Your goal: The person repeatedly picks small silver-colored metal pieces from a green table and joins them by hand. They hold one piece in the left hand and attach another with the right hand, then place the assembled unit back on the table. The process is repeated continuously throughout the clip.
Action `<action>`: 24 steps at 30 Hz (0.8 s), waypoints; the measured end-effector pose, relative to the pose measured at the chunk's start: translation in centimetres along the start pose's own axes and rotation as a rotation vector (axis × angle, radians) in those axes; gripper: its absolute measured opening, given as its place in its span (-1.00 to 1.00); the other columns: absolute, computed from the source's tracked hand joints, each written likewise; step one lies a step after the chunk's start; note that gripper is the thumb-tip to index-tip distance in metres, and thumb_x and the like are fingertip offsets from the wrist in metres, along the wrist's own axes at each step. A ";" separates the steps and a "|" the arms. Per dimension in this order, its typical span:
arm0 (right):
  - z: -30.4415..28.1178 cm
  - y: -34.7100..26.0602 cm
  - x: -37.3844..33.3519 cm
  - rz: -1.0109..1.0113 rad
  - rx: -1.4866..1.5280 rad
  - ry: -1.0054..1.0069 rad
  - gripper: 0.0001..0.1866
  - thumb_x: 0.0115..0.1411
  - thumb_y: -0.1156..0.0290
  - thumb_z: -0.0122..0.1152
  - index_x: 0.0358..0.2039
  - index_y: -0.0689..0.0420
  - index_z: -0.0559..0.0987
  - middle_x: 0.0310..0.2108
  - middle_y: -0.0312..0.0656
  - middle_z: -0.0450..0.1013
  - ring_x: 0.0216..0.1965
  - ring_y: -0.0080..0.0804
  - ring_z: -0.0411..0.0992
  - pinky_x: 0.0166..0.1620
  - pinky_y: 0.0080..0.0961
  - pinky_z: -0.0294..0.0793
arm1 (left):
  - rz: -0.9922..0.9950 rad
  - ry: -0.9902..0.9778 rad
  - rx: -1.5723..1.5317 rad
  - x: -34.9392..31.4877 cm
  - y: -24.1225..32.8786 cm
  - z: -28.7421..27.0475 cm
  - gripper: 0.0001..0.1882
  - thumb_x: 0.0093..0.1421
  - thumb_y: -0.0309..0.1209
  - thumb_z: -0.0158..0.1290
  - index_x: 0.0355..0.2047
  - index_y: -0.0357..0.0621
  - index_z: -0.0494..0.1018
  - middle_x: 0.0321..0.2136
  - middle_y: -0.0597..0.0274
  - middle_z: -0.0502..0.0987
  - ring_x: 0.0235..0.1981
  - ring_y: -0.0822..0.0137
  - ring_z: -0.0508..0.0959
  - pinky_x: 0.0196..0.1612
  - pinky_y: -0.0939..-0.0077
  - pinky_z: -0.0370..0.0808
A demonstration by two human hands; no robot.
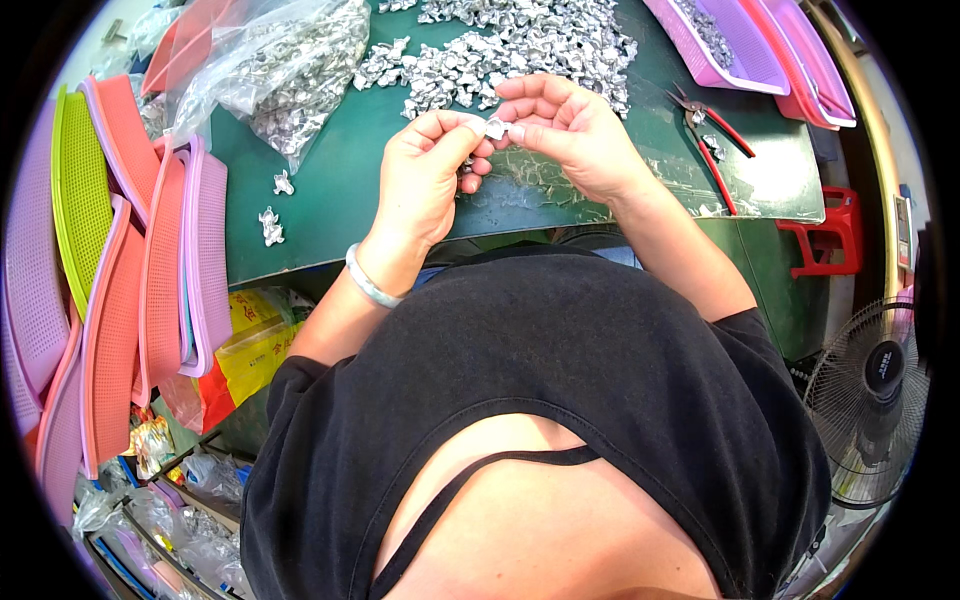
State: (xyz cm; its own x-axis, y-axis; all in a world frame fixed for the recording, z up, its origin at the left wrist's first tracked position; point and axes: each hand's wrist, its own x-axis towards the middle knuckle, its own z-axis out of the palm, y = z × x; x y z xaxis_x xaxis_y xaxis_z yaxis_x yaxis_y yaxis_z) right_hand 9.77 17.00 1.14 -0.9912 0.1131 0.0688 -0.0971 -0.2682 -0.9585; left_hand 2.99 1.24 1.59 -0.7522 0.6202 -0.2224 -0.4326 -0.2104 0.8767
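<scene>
- The left hand [430, 170] pinches a small silver metal piece [495, 129] between thumb and fingers, the gap closed down to the piece; more silver metal shows among its curled lower fingers, partly hidden.
- The right hand [575, 135] meets it from the other side, thumb and fingers closed at the piece's right edge, the other fingers loosely bent.
- The held piece is above the green tabletop [340, 215], just on the near side of a wide pile of similar silver pieces [510, 60].
- Left of the pile lies a clear plastic bag [300, 85] filled with such pieces.
- Two loose pieces [271, 227] lie near the tabletop's left end, apart from the pile.
- Red-handled pliers [730, 131] lie with handles spread to the right of the hands, a silver piece between the handles.
- A lilac basket [740, 73] holding small silver pieces sits at the upper right.
- Pink, lilac and lime baskets [80, 200] crowd the left side.
- A pale bangle [370, 278] circles the left wrist.
</scene>
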 end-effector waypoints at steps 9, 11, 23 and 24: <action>0.1 0.1 0.0 0.016 -0.024 0.057 -0.67 0.03 0.59 0.11 -0.14 0.29 0.39 -0.32 -0.17 0.43 -0.28 -0.51 0.42 -0.15 -0.59 0.41 | -0.072 -0.020 -0.054 -0.2 0.3 0.0 -0.88 0.12 -0.44 -0.01 -0.43 -0.26 0.42 -0.55 0.22 0.49 -0.64 0.53 0.40 -0.63 0.74 0.31; 0.4 -0.1 -0.1 0.025 -0.028 0.073 -0.67 0.01 0.61 0.09 -0.16 0.31 0.39 -0.33 -0.16 0.43 -0.29 -0.51 0.42 -0.16 -0.62 0.41 | -0.079 -0.031 -0.020 -0.1 0.3 -0.1 -0.88 0.12 -0.44 -0.03 -0.42 -0.25 0.42 -0.55 0.22 0.49 -0.63 0.52 0.41 -0.63 0.74 0.32; -1.3 0.5 1.3 -0.449 -1.305 -0.058 -0.59 -0.11 0.54 0.18 -0.16 0.06 0.46 -0.37 -0.22 0.43 -0.21 -0.30 0.35 -0.14 -0.38 0.27 | -0.192 0.022 -0.254 0.6 0.3 -2.0 -0.90 0.07 -0.47 -0.06 -0.40 -0.24 0.36 -0.44 0.05 0.48 -0.52 0.33 0.46 -0.58 0.63 0.38; -0.8 0.5 1.1 -0.447 -1.352 -0.065 -0.58 -0.14 0.55 0.18 -0.16 0.05 0.47 -0.37 -0.21 0.40 -0.18 -0.23 0.30 -0.06 -0.34 0.20 | -0.187 0.020 -0.264 0.6 0.3 -2.1 -0.89 0.07 -0.48 -0.07 -0.39 -0.25 0.35 -0.44 0.06 0.48 -0.52 0.32 0.46 -0.58 0.63 0.38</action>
State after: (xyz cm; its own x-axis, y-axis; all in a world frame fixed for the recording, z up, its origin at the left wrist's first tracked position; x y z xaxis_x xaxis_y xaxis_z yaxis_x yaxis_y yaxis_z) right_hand 8.75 17.77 0.49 -0.9066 -0.1099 0.4075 -0.2751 0.8860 -0.3732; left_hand 1.38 -0.02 0.81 -0.6558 0.6524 -0.3798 -0.6763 -0.2841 0.6797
